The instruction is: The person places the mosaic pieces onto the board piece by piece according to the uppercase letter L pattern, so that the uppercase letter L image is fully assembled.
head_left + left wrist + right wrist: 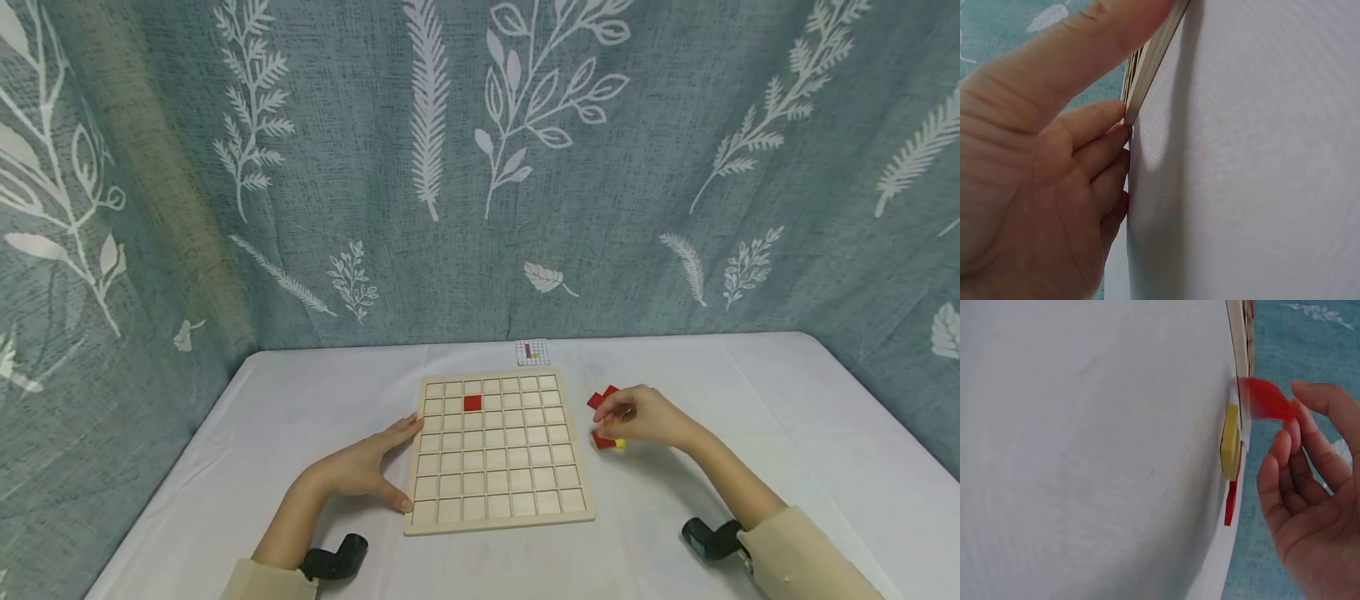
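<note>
Red and blurred in the right wrist view, the held tile (1267, 401) is pinched between the thumb and fingers of the right hand (647, 417). Just below those fingers in the head view, a yellow tile (621, 444) and a loose red tile (602, 441) lie on the white-covered counter (765, 417); more red tiles (596, 401) lie just beyond the fingertips. Left of them, between the hands, is a wooden grid board (495, 461) with a seated red tile (472, 403) in one cell. The left hand (363, 467) has its thumb set wide of its fingers, both touching the board's left edge. Well beyond either hand's fingers, a small card (532, 353) lies near the leaf-patterned curtain (345, 167), its detail hard to make out. The right fingers partly cover the loose tiles, so their number cannot be told, and the held tile is hard to separate in the head view. In the left wrist view, the thumb tip is cut off.
</note>
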Available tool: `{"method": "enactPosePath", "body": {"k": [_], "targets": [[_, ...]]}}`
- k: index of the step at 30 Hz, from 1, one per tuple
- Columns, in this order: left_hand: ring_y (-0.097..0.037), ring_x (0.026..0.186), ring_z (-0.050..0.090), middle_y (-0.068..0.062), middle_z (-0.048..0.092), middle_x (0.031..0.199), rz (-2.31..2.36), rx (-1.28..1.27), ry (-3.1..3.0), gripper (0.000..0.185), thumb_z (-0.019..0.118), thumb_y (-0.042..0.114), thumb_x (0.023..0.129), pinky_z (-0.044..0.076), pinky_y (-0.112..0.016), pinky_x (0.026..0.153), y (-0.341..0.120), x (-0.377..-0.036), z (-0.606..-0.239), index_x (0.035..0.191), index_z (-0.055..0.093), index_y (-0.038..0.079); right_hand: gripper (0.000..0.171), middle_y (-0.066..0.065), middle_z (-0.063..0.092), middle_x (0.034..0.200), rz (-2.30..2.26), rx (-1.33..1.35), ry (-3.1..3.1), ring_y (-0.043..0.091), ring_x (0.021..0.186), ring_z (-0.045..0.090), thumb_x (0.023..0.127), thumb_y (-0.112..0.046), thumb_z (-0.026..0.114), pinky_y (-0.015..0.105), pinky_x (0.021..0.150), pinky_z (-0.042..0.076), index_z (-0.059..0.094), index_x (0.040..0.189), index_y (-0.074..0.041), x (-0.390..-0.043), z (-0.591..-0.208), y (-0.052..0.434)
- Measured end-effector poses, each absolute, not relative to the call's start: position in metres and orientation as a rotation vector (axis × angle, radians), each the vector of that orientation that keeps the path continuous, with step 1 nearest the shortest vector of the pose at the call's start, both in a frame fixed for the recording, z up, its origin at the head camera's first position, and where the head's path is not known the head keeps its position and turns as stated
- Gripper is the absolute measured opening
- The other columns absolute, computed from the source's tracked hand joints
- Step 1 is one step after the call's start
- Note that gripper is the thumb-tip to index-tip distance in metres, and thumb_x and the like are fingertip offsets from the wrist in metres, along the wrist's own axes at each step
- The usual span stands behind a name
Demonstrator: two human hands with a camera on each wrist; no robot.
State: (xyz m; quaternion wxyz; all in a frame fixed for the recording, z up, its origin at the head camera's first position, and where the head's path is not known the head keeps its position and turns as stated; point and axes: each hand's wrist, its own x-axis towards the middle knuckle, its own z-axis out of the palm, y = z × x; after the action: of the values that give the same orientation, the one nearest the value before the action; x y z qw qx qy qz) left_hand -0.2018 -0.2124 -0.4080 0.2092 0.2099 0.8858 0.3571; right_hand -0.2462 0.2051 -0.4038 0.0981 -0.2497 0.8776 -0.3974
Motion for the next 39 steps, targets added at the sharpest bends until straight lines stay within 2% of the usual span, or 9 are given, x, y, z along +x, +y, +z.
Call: {"method": "enactPosePath", "body": {"k": [4,11,24,28,34,39], "targets": [[-0.043,0.138,0.005,-0.020,0.009,0.153,0.989,0.579,2.471,0.112,0.086,0.029,0.057,0.010,-0.060,0.108,-0.213,-0.202,-0.409,0.146,0.023,0.002,0.015,0.002,0.064,0.077,-1.169,-0.756,2.576,0.010,0.068,0.055,0.079,-0.008,0.070,0.021,0.063,0.049,0.068,0.089,0.003,-0.243,-0.400,0.204],[-0.043,0.138,0.006,-0.020,0.009,0.153,0.985,0.591,2.478,0.112,0.086,0.029,0.057,0.011,-0.060,0.107,-0.213,-0.202,-0.409,0.145,0.023,0.002,0.015,-0.006,0.064,0.075,-1.186,-0.910,2.515,0.007,0.067,0.056,0.079,-0.017,0.071,0.022,0.061,0.049,0.070,0.086,-0.005,-0.247,-0.408,0.214],[-0.044,0.138,0.005,-0.020,0.009,0.153,0.994,0.593,2.473,0.113,0.086,0.029,0.057,0.010,-0.061,0.107,-0.213,-0.202,-0.410,0.146,0.022,0.001,0.019,-0.001,0.063,0.077,-1.065,-0.742,2.463,0.008,0.066,0.053,0.076,-0.017,0.074,0.021,0.058,0.048,0.070,0.090,-0.004,-0.233,-0.406,0.225],[-0.044,0.138,0.006,-0.020,0.009,0.153,0.994,0.590,2.477,0.113,0.086,0.029,0.057,0.010,-0.061,0.107,-0.213,-0.201,-0.410,0.145,0.022,0.001,0.021,-0.002,0.062,0.076,-1.052,-0.737,2.480,0.008,0.066,0.053,0.073,-0.015,0.076,0.021,0.058,0.047,0.070,0.091,-0.006,-0.230,-0.409,0.229],[-0.043,0.138,0.005,-0.020,0.009,0.153,0.999,0.580,2.476,0.114,0.086,0.029,0.056,0.010,-0.061,0.107,-0.213,-0.201,-0.410,0.146,0.022,0.001,0.025,-0.002,0.061,0.077,-0.996,-0.735,2.515,0.008,0.067,0.052,0.070,-0.021,0.080,0.020,0.059,0.044,0.071,0.091,-0.011,-0.227,-0.413,0.232],[-0.043,0.139,0.005,-0.019,0.008,0.153,0.995,0.594,2.471,0.113,0.086,0.029,0.058,0.010,-0.061,0.107,-0.213,-0.202,-0.411,0.146,0.021,0.003,0.027,-0.002,0.060,0.079,-1.020,-0.759,2.518,0.008,0.069,0.051,0.070,-0.020,0.080,0.020,0.058,0.042,0.070,0.092,-0.009,-0.223,-0.413,0.232]]}}
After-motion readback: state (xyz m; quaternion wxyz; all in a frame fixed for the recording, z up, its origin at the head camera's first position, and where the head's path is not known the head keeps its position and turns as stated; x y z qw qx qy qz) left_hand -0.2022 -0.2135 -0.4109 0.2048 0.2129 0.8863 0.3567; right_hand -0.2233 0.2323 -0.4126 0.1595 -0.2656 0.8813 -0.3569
